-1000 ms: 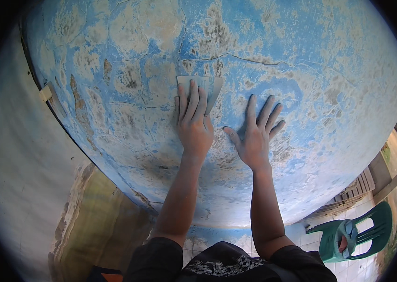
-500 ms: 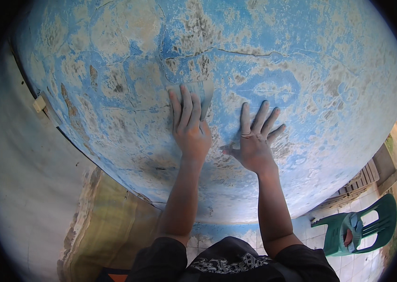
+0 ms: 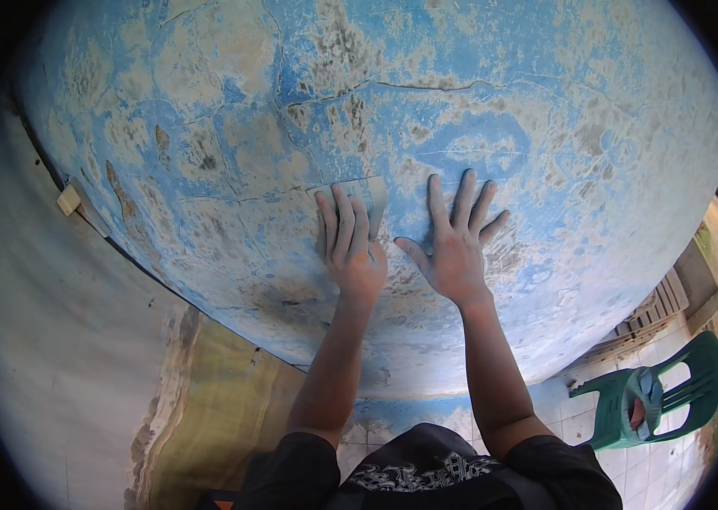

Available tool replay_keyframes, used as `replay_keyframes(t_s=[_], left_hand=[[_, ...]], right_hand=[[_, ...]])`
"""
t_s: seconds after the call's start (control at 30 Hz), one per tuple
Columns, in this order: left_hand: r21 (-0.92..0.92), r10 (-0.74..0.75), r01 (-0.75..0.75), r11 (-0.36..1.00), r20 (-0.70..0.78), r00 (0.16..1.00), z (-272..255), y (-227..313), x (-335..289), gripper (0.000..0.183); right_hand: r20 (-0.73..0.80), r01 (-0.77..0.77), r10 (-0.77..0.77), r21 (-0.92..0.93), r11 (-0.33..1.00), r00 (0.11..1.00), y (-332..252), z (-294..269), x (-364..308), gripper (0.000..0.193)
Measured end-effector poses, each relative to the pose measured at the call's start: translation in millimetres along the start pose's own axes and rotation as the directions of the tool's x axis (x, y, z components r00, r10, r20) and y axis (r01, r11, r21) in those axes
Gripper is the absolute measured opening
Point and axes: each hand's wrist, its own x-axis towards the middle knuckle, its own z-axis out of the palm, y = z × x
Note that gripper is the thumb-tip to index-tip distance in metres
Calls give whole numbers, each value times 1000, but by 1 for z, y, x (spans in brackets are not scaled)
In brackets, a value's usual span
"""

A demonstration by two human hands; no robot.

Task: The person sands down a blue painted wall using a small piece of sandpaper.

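Pale sheet (image 3: 367, 189) (sandpaper, perhaps, though its underside is hidden) is pinned against the blue, worn wall (image 3: 546, 297) beneath the fingers of the left hand (image 3: 357, 263). The relation that matters most is found here: the sheet is laid directly under the left grip, its upper edge shown beyond the fingertips and its right part left uncovered beside the index finger, on the side of the right hand (image 3: 458, 255). That upper edge is run crosswise, rising slightly toward the right, while the fingers are pointed up the wall, roughly square to it. Which way the long axis is set cannot be told, since the lower part is covered.

By the left hand the sheet is touched; by the right it is not, a strip of bare wall being left between. In the left grip the fingers are held nearly straight and close together, pressed over the sheet; whether an edge is also nipped by the thumb cannot be told. The right grip is spread wide, thumb held out toward the left hand, and nothing is held in it; the palm appears to be rested on the wall.
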Motion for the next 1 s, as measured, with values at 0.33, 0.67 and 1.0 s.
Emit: replay_keyframes(t_s=[0.33,0.67,1.0], left_hand=[[-2,-66,66,998,-6,998,-2,0,-7,57],[7,-26,26,1000,-86,996,-17,-4,109,56],[-7,-114,114,993,-38,993,2,9,-2,58]], right_hand=[[13,-23,23,-4,1000,1000,-1,-1,-2,100],[11,-20,20,28,999,1000,2,-1,-2,97],[-10,2,-2,28,1000,1000,-1,1,-1,97]])
